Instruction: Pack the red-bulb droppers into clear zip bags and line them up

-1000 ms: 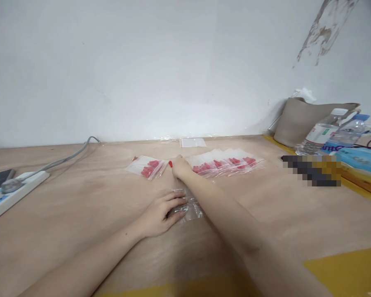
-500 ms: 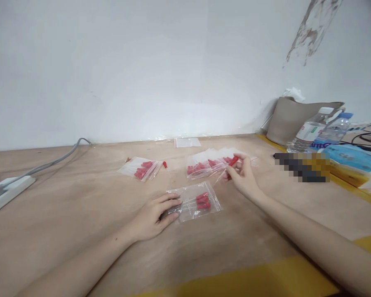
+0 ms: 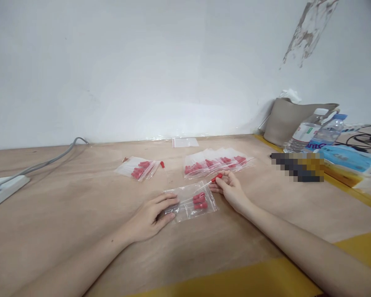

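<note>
A small clear zip bag (image 3: 191, 201) with a few red-capped pieces inside lies flat on the wooden table (image 3: 80, 214). My left hand (image 3: 151, 214) presses its fingers on the bag's left end. My right hand (image 3: 230, 189) pinches one red-capped piece (image 3: 217, 177) right at the bag's upper right corner. Behind it lies a row of filled bags (image 3: 218, 162). Further left lies a second small pile of filled bags (image 3: 138, 169), with a loose red piece (image 3: 162, 164) beside it.
An empty zip bag (image 3: 185, 142) lies by the wall. A power strip (image 3: 4, 187) with a grey cable sits far left. At the right stand a grey bag (image 3: 286, 119), two water bottles (image 3: 309, 132), a blue tissue pack (image 3: 349, 159) and a yellow table edge.
My right hand went from the left pile to the row of bags, then came down with a red piece to the open bag's corner. The left hand stayed on the bag.
</note>
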The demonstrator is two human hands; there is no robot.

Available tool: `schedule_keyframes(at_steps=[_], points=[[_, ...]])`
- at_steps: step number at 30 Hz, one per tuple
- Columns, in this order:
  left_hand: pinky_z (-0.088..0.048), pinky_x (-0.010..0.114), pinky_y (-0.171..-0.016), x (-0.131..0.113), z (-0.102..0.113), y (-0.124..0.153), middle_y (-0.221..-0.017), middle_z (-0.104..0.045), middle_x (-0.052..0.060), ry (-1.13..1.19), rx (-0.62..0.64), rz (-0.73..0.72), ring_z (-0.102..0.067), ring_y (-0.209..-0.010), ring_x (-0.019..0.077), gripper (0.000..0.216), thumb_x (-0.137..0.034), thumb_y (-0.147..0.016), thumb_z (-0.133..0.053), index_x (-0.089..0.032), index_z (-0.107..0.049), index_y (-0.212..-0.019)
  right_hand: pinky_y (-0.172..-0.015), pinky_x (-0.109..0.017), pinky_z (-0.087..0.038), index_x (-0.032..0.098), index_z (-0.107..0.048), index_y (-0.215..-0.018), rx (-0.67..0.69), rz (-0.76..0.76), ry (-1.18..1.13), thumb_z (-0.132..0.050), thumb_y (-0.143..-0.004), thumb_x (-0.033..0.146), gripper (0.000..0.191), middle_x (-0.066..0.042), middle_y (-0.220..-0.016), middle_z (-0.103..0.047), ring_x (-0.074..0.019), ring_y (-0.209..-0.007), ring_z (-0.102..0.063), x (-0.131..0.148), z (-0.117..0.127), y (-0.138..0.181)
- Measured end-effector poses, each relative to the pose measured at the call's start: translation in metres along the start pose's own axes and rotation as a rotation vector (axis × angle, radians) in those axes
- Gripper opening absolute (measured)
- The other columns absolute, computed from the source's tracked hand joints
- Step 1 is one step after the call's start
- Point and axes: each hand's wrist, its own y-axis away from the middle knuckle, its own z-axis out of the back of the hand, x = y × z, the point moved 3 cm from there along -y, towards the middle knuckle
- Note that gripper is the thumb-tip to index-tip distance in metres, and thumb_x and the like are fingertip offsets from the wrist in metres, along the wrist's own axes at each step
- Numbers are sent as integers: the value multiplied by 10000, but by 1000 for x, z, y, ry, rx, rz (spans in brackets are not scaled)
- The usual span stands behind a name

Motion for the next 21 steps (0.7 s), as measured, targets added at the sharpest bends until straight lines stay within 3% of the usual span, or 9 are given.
schedule_keyframes(at_steps=[6,10,15,21], points=[[-389,398,-988,-2,2,1,-1332,-443,43,3,4,12,-433,-1200,220,393,-299,-887,-463,-266,-441,-1278,-504,-228,-389,168,-549,-788,189,65,449,-673,-601,353,291,62,-539,-475,-75,-483,-438,-1,0,-1],[-386,394,-991,-3,2,0,-1345,-428,41,-7,0,12,-432,-1203,219,403,-299,-889,-456,-271,-424,-1290,-608,-270,-427,159,-657,-742,220,169,606,-675,-602,358,244,2,-657,-554,-109,-601,-485,5,-4,-3],[-375,384,-1001,-3,2,-1,-1344,-428,45,-13,11,14,-418,-1215,211,413,-313,-893,-449,-262,-406,-1301,-725,-358,-475,172,-677,-746,381,7,355,-645,-628,461,313,-46,-772,-661,-198,-759,-608,0,-16,-2],[-369,380,-1005,-3,2,-1,-1342,-427,45,-12,13,17,-416,-1215,208,414,-314,-890,-455,-260,-407,-1298,-711,-363,-498,150,-641,-847,338,-74,219,-731,-554,424,410,-62,-800,-692,-194,-707,-641,-3,-15,1]])
